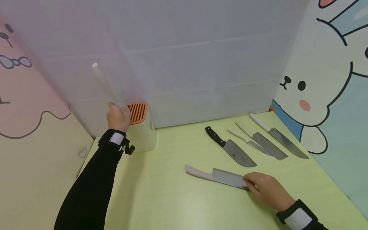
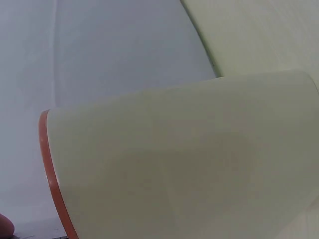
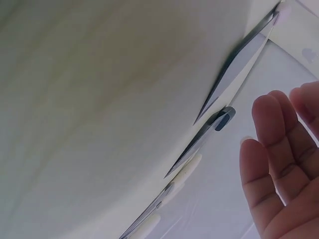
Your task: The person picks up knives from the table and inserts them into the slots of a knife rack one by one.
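In the head view my left hand (image 1: 118,117) holds a white-handled knife (image 1: 103,80) at its blade, the handle pointing up and to the left. The hand is right beside a cream knife block (image 1: 143,135) with an orange slotted top (image 1: 137,112). Part of the blade is hidden behind the fingers. My right hand (image 1: 265,188) hovers at the blade end of a cleaver (image 1: 228,177) with a pale handle, lying flat on the table. Seen from the right wrist, its loosely bent fingers (image 3: 269,119) have nothing between them.
Behind the cleaver lie a black-handled knife (image 1: 240,153), a small white-handled knife (image 1: 238,134), a white-handled cleaver (image 1: 268,145) and a long white-handled knife (image 1: 288,143). A pale wall panel (image 1: 201,73) rises behind the yellow-green table (image 1: 172,204), with patterned panels at both sides.
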### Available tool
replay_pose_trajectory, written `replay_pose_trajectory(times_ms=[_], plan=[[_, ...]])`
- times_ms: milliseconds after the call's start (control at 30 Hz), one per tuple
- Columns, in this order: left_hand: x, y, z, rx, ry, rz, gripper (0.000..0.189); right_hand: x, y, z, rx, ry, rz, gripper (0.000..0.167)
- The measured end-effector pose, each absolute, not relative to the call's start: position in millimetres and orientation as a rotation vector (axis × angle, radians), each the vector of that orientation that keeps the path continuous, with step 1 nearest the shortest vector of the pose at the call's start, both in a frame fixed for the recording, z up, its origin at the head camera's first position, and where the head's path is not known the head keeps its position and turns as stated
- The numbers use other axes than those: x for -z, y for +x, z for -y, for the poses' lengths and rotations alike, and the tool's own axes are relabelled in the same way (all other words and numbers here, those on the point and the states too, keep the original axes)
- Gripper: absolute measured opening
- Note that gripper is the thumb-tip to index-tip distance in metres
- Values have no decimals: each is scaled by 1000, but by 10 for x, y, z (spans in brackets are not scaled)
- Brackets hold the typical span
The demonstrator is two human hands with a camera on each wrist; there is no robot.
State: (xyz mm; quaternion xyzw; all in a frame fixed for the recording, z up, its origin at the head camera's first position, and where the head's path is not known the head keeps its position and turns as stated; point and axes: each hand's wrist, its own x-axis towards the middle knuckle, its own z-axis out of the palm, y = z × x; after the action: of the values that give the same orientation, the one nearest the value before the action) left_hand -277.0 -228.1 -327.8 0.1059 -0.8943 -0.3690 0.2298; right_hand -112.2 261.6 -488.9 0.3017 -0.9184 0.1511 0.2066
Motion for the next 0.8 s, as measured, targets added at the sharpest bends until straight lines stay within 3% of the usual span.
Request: replay_pose_trajectory(times_ms=[500, 800], plan=[[3331, -2740, 2277, 836, 238, 2490, 24, 4854, -1129, -2586, -419, 822, 2609, 21], [3454, -2773, 2342, 700, 233, 2537, 27, 4873, -1120, -2574, -434, 848, 2581, 22]])
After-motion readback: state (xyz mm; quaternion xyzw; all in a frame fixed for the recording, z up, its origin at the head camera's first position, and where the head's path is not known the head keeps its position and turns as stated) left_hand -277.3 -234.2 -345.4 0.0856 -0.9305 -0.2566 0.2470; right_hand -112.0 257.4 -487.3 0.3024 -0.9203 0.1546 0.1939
